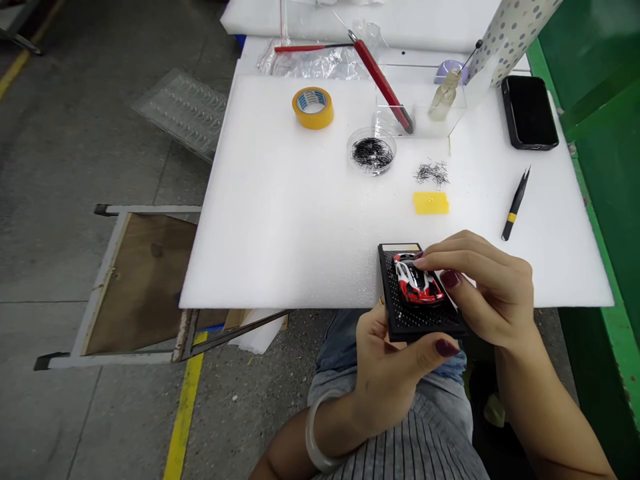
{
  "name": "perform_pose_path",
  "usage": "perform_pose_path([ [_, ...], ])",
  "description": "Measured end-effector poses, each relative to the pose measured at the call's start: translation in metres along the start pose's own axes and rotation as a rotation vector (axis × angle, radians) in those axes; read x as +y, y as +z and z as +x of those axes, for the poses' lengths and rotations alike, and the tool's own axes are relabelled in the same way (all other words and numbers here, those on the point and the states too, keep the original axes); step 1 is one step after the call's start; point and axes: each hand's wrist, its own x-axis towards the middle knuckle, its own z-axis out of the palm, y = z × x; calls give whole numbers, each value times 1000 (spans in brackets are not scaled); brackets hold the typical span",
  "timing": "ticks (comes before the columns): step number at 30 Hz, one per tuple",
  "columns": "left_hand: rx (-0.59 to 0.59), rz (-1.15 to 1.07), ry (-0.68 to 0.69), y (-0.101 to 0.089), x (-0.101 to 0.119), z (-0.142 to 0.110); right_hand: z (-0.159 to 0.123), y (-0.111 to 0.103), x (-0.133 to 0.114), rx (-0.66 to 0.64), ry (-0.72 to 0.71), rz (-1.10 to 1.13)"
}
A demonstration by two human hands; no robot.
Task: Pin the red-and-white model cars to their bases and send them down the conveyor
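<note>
A small red, white and black model car (419,283) sits on a black display base (406,312) at the near edge of the white foam sheet (300,220). My left hand (395,373) grips the base from below, thumb along its front edge. My right hand (483,283) rests over the car's right side, with its fingertips closed on the car's roof. A yellow pad (431,203), a loose heap of thin black pins (433,173) and a clear dish of black pins (372,153) lie just beyond.
Black tweezers (515,205) and a black phone (529,112) lie at the right. A yellow tape roll (313,107), a red-handled tool (383,83) and a clear box (420,100) sit at the back. A wooden frame (135,287) stands on the floor at the left.
</note>
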Motion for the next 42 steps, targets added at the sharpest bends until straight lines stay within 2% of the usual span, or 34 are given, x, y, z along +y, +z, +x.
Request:
perform_pose_path([
  [8,-49,-68,15,1,1,1,3,0,-1,6,-99,-70],
  [19,-18,-29,13,1,1,1,5,-2,3,-27,-166,-91],
  [25,-22,-8,4,0,0,0,3,2,-1,23,-61,-36],
  [34,-45,-68,3,1,3,2,3,7,-1,77,-47,-18],
  [42,0,14,12,0,1,2,-3,9,1,109,18,24],
])
